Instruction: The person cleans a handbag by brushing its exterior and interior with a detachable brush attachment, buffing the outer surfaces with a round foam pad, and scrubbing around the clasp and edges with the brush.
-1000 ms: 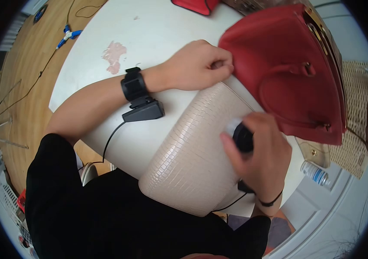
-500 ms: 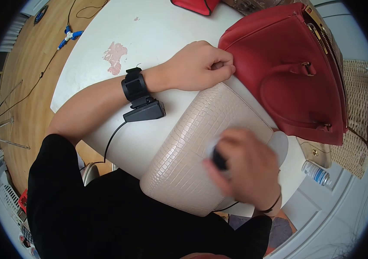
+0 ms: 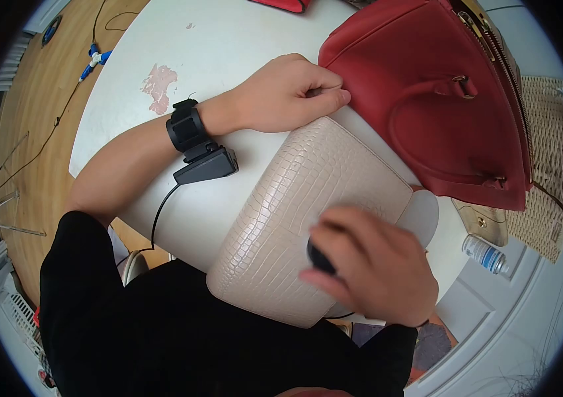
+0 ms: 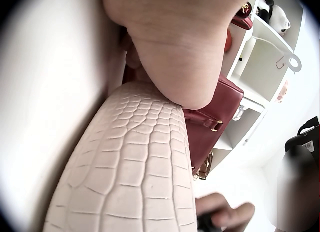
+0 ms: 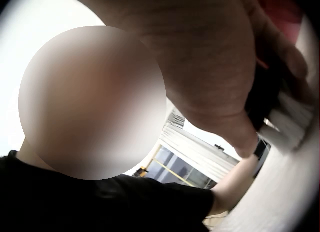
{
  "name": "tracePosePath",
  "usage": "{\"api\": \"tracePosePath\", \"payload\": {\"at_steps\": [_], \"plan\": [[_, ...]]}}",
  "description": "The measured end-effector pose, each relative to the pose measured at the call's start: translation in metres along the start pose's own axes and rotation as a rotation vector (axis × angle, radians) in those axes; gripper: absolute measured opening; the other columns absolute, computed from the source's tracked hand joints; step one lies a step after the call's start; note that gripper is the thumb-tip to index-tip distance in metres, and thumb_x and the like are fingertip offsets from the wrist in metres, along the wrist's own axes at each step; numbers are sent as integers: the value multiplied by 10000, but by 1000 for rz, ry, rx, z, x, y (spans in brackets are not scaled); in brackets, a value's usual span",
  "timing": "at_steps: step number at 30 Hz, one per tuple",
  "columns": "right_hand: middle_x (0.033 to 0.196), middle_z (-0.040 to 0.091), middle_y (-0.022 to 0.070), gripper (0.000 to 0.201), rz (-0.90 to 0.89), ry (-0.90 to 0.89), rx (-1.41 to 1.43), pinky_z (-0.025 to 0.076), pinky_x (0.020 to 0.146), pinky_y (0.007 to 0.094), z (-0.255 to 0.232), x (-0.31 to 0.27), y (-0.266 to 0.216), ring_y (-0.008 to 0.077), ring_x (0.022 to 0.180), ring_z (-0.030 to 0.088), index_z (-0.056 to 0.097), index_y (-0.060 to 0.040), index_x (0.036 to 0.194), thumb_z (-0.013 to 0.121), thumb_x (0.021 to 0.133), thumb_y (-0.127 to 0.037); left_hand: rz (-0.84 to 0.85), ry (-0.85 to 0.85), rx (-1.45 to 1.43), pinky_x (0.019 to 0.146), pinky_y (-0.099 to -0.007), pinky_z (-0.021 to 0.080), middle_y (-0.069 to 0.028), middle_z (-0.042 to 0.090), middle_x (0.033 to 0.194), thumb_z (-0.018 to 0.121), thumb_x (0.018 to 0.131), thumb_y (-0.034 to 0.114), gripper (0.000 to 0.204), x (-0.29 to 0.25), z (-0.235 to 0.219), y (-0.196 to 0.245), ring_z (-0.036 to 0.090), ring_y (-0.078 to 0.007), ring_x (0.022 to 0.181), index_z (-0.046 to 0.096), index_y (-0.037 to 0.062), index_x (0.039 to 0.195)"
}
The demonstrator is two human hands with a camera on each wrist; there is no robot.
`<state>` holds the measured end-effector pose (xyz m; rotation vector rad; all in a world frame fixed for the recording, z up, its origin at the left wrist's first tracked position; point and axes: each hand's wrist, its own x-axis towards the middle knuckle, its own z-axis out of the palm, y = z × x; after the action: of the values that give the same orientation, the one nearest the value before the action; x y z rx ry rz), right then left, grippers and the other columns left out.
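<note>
A beige crocodile-textured bag (image 3: 288, 212) lies flat on the white round table (image 3: 228, 53), reaching over its near edge. My left hand (image 3: 288, 92) rests at the bag's far corner, its curled fingers gripping the edge next to a red handbag (image 3: 440, 99). In the left wrist view the palm (image 4: 175, 47) sits on the beige bag (image 4: 135, 167) with the red handbag (image 4: 210, 122) behind. My right hand (image 3: 367, 264) grips a small black round tool (image 3: 320, 259) and presses it on the bag's near half. The right wrist view shows the black tool with a white part (image 5: 280, 112) under the fingers.
A woven straw bag (image 3: 546, 172) lies at the right beyond the red handbag. A small clear bottle (image 3: 486, 255) and a gold-clasped piece (image 3: 486, 228) sit near the table's right edge. A pink stain (image 3: 159, 86) marks the tabletop. Wooden floor (image 3: 37, 119) with cables lies to the left.
My right hand has slid with the black tool along the beige bag from its far right part toward me. The left hand has kept its grip at the far corner.
</note>
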<state>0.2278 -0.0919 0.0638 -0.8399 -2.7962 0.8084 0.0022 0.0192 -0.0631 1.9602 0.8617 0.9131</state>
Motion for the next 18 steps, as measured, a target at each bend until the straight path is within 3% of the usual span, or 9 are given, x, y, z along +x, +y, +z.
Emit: {"api": "tracePosePath", "payload": {"at_steps": [3, 4, 5, 7, 9, 11, 15, 16, 18], "plan": [[1135, 603, 105, 487, -84, -65, 70, 587, 707, 333, -13, -6, 13, 235, 901, 689, 633, -68, 1152, 835, 755, -266, -10, -9, 5, 502, -339, 292, -39, 329, 571, 597, 1055, 214, 443, 0, -1, 1, 286, -129, 541, 437, 17, 691], [1137, 614, 92, 485, -40, 48, -63, 585, 682, 332, -11, -7, 20, 228, 869, 694, 649, -77, 1168, 835, 767, -277, -10, -10, 4, 502, -339, 292, -39, 329, 571, 597, 1055, 214, 443, 0, -1, 1, 286, -129, 541, 437, 17, 691], [1137, 614, 92, 485, -38, 49, -63, 585, 682, 332, -10, -4, 24, 228, 869, 694, 649, -77, 1168, 835, 767, -277, -12, -8, -1, 502, -337, 293, -38, 332, 570, 595, 1056, 211, 441, -1, -1, 1, 288, -127, 540, 438, 18, 692], [1149, 625, 85, 488, 254, 237, -501, 580, 643, 333, -9, -1, 28, 217, 820, 700, 661, -87, 1173, 846, 771, -293, -9, -10, -9, 502, -335, 294, -36, 335, 570, 594, 1057, 209, 439, -1, 0, 1, 291, -126, 539, 439, 19, 692], [1106, 615, 67, 468, 271, 238, -520, 563, 598, 325, -3, 4, 20, 199, 752, 687, 672, -99, 1170, 842, 788, -310, -26, -5, -12, 501, -335, 289, -34, 333, 569, 596, 1056, 204, 437, -1, 0, 1, 288, -127, 538, 437, 21, 692], [1047, 595, 47, 458, 57, 112, -181, 544, 573, 312, 3, 3, 8, 184, 732, 673, 676, -112, 1170, 833, 796, -325, -17, -2, -2, 501, -335, 288, -35, 329, 569, 597, 1055, 203, 437, 0, 0, 1, 286, -128, 538, 435, 21, 692], [1017, 588, 41, 431, -130, -89, 136, 542, 591, 314, -3, 2, 7, 189, 739, 667, 692, -163, 1174, 830, 789, -300, 0, 0, -1, 501, -338, 283, -38, 320, 571, 599, 1053, 203, 438, -1, 0, 1, 280, -130, 540, 427, 21, 693], [1017, 588, 41, 431, -129, -90, 133, 542, 591, 314, -7, 2, 12, 189, 739, 667, 692, -163, 1174, 830, 789, -300, 2, 1, -3, 501, -338, 283, -38, 320, 571, 599, 1053, 203, 438, 0, 0, 1, 280, -130, 540, 427, 21, 693], [1050, 612, 56, 437, 90, 72, -26, 548, 587, 329, -12, 6, 22, 217, 766, 672, 707, -171, 1167, 846, 760, -251, -11, -10, 9, 501, -341, 279, -39, 319, 572, 600, 1050, 204, 442, -1, -1, 3, 279, -131, 542, 425, 20, 689]]}}
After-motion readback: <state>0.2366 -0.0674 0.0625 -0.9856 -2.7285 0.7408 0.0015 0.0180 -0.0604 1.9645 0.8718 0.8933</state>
